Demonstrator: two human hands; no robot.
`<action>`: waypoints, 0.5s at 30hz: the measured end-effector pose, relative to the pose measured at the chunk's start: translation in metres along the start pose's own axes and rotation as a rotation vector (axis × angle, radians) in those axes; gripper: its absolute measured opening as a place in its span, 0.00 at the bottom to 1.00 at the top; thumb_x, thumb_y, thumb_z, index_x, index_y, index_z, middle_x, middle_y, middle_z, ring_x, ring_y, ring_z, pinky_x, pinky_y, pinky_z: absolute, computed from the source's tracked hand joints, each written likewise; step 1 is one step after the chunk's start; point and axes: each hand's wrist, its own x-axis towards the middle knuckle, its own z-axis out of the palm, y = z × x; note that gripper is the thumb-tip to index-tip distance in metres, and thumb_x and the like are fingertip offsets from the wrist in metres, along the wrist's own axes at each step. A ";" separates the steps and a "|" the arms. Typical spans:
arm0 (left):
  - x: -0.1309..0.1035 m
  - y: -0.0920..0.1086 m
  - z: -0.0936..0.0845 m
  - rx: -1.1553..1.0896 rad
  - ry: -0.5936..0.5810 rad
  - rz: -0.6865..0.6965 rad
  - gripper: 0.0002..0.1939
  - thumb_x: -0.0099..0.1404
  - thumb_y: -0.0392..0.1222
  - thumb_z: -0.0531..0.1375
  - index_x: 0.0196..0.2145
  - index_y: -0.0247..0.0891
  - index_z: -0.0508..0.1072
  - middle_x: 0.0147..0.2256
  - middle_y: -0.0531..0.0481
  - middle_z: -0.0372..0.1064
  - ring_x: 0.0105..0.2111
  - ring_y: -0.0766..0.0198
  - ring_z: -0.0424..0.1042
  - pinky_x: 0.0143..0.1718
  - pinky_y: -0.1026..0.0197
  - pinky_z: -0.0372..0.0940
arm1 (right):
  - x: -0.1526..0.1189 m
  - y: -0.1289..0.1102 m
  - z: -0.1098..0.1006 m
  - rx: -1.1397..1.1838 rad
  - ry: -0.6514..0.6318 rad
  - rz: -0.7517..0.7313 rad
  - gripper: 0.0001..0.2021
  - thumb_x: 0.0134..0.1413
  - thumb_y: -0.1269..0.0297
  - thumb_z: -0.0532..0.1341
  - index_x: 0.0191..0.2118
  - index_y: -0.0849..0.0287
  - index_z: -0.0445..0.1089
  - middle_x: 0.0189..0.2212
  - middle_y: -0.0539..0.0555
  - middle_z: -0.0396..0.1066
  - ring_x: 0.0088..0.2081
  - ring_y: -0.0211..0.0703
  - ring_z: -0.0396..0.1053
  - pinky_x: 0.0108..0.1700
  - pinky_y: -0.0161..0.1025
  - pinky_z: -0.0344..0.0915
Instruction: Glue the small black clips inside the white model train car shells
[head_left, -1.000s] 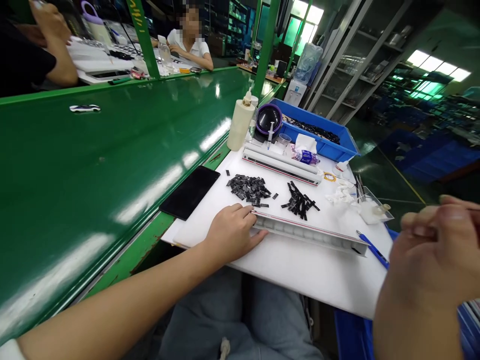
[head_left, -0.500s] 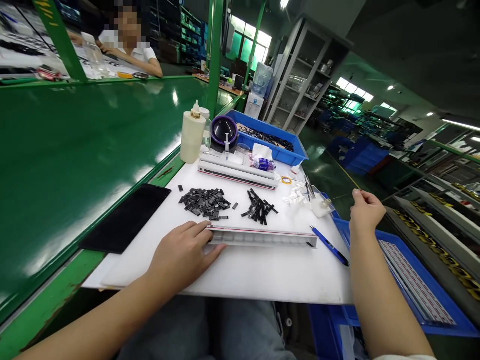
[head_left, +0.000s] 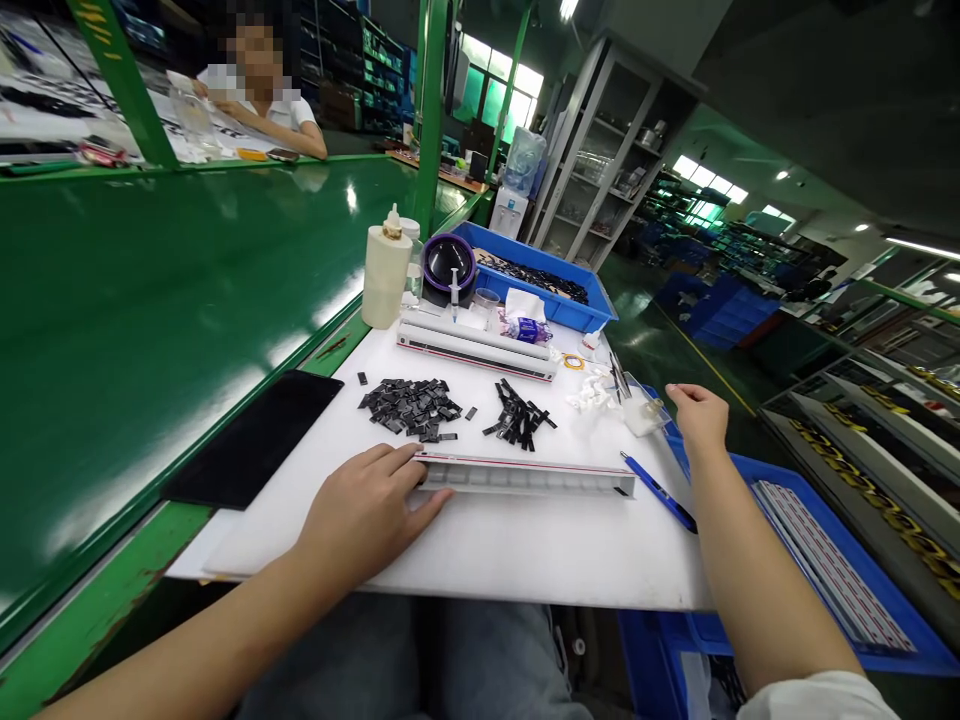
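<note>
My left hand (head_left: 367, 505) grips the left end of a long white rail (head_left: 532, 476) with a red line along its top edge. Its thumb lies on the near side and the fingers on the far side. Beyond the rail lie a heap of small black rectangular pieces (head_left: 409, 405) and a smaller pile of black strips (head_left: 519, 416). My right hand (head_left: 699, 415) hovers past the right edge of the board, fingers pinched together; whatever they may hold is too small to make out. Close to it are a small clear tray (head_left: 643, 418) and a blue pen (head_left: 658, 492).
Another white rail (head_left: 474, 345) lies farther back, near a squeeze bottle (head_left: 384, 278), a syringe (head_left: 454, 292) and a blue bin (head_left: 598, 308). A black tablet-like slab (head_left: 255, 435) rests at left. More rails fill a blue tray (head_left: 930, 650) at lower right. A co-worker sits across.
My right hand has moved left, closer to the board's right edge and the small clear tray, still pinched. My left hand and the rail have stayed in place.
</note>
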 end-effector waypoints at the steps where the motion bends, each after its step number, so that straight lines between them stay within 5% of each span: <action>1: 0.000 0.000 0.000 -0.003 -0.001 -0.001 0.16 0.66 0.51 0.59 0.30 0.36 0.76 0.42 0.43 0.77 0.38 0.52 0.75 0.40 0.50 0.72 | -0.001 0.000 0.002 -0.007 -0.033 0.021 0.20 0.42 0.50 0.66 0.31 0.65 0.77 0.20 0.53 0.69 0.24 0.42 0.64 0.29 0.40 0.62; 6: -0.001 0.000 -0.001 -0.009 0.011 0.012 0.16 0.66 0.51 0.59 0.30 0.36 0.76 0.42 0.42 0.77 0.39 0.51 0.75 0.39 0.49 0.72 | -0.004 -0.003 0.002 -0.024 -0.135 0.071 0.18 0.36 0.50 0.68 0.27 0.63 0.76 0.19 0.52 0.68 0.22 0.40 0.62 0.27 0.39 0.59; 11: 0.001 -0.001 -0.001 -0.007 0.003 0.013 0.16 0.66 0.51 0.59 0.30 0.37 0.76 0.42 0.43 0.77 0.38 0.52 0.75 0.39 0.50 0.72 | -0.001 -0.005 -0.002 0.015 -0.053 0.064 0.21 0.40 0.47 0.66 0.31 0.64 0.76 0.23 0.54 0.70 0.26 0.43 0.65 0.29 0.40 0.60; 15: 0.000 -0.001 0.000 -0.004 -0.003 0.011 0.16 0.67 0.52 0.58 0.29 0.37 0.75 0.43 0.42 0.77 0.39 0.52 0.74 0.39 0.49 0.72 | -0.005 -0.011 -0.004 0.039 -0.030 0.051 0.19 0.32 0.51 0.69 0.27 0.62 0.73 0.25 0.52 0.69 0.27 0.43 0.64 0.30 0.41 0.60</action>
